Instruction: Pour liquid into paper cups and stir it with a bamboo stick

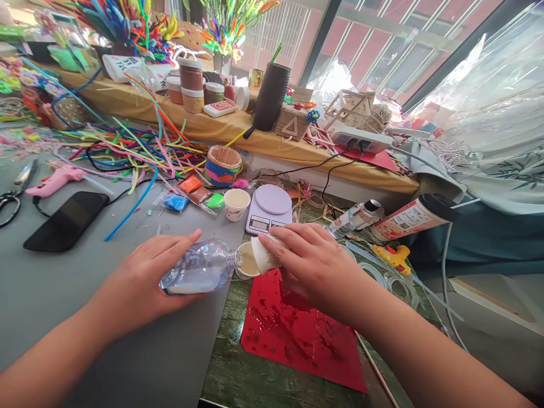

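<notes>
My left hand is wrapped round a clear plastic bottle, tilted nearly flat with its open neck toward the right. Liquid lies along the bottle's lower side. In my right hand is a paper cup, tipped to the left. Just under the neck and the tipped cup stands a second paper cup with a pale inside. Whether anything is flowing cannot be made out. Beneath my right hand lies a red sheet, wet with drops. Behind the bottle stands another paper cup, upright beside a lilac kitchen scale.
A black phone, a pink glue gun and scissors lie at left. Coloured clay packets sit before a painted pot. Right are a clear bottle, a large drink cup and a yellow glue gun.
</notes>
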The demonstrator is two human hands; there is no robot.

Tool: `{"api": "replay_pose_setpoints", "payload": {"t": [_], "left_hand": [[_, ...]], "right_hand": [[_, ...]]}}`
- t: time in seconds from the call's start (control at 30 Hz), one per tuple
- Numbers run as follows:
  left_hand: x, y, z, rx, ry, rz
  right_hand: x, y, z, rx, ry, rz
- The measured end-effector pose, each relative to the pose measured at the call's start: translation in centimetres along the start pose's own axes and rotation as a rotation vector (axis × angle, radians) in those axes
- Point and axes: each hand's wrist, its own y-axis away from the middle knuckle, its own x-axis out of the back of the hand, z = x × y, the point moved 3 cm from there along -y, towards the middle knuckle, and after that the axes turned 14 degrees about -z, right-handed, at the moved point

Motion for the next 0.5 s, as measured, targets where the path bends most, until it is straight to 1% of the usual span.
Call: {"api": "replay_pose_setpoints", "payload": {"t": [0.13, 0.2, 0.3, 0.33, 0.37, 0.5], "left_hand": [[-0.1, 0.2, 0.5, 0.028, 0.024, 0.002], [-0.1, 0.3, 0.8, 0.017, 0.022, -0.006], [-0.2, 0.4, 1.1, 0.016, 0.027, -0.013], [-0.2, 0.4, 1.2, 0.019, 0.03, -0.011], [-0.2, 0.5, 1.2, 0.023, 0.03, -0.006], [-0.3, 0.7, 1.3, 0.022, 0.028, 0.002]], "right_hand": [[0.9, 0.5, 0.0, -0.056, -0.013, 0.125], [0.8, 0.5, -0.1, -0.076, -0.035, 0.119], [-0.2, 0.4, -0.5, -0.058, -0.066, 0.014], [-0.5, 0.4, -0.7, -0.056, -0.067, -0.004], [-0.6, 0.5, -0.8, -0.059, -0.064, 0.002], [-0.6, 1.1, -1.0, -0.1, -0.083, 0.124]]}}
